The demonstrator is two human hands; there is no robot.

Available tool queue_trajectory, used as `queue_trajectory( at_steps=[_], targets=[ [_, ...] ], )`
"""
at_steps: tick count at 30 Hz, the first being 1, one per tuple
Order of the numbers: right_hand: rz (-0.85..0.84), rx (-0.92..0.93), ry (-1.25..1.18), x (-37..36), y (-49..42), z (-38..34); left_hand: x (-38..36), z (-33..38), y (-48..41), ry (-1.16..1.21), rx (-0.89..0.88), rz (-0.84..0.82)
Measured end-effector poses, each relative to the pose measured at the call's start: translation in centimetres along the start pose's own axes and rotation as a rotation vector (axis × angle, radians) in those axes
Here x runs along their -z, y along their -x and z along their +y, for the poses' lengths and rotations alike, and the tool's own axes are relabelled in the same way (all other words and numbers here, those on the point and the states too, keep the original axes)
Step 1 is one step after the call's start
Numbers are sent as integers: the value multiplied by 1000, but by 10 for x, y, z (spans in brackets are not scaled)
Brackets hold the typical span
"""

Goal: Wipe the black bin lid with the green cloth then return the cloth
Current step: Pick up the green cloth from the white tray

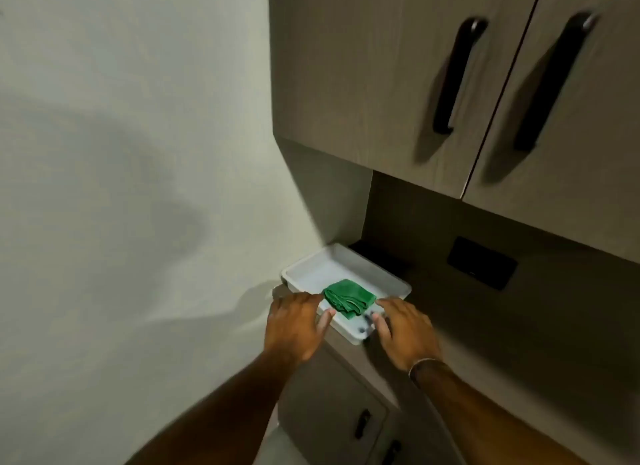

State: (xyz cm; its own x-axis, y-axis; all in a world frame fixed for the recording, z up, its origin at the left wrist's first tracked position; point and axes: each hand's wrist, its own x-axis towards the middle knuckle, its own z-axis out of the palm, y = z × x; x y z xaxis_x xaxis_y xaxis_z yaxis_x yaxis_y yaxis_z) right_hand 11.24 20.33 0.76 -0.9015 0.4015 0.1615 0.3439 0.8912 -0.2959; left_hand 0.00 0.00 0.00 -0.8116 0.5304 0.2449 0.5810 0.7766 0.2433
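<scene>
The folded green microfibre cloth (pixel 349 297) lies in the shallow white plastic tray (pixel 304 269), between the fingertips of the left hand (pixel 294 324) and right hand (pixel 403 331), both loosely spread, gripping nothing, seemingly steadying the tray.

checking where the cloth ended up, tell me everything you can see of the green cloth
The green cloth is folded into a small, thick bundle with layered edges showing on its near side; it looks like soft microfibre. It lies in the near part of a shallow white tray on the counter by the wall. The left hand and right hand flank it at the tray's near rim, neither gripping it.
</scene>
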Motion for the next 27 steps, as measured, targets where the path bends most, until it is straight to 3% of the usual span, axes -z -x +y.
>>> queue_trajectory(
  at_steps=[7,12,15,19,22,27],
  targets=[
    [-107,-66,111,-57,-117,18,-73,33,-114,-71,81,-149],
    [-327,-137,282,-78,-167,19,-99,42,-159,-260,203,-392],
    [-387,-155,296,-86,-178,21,-106,36,-173,-244,269,-500],
    [-308,-145,246,-92,-184,20,-115,29,-186,-216,271,-469],
    [-210,-159,221,-85,-185,23,-111,25,-186,-40,243,-382],
    [-190,-181,-301,-38,-169,28,-60,13,-157,466,139,-212]
  ],
)
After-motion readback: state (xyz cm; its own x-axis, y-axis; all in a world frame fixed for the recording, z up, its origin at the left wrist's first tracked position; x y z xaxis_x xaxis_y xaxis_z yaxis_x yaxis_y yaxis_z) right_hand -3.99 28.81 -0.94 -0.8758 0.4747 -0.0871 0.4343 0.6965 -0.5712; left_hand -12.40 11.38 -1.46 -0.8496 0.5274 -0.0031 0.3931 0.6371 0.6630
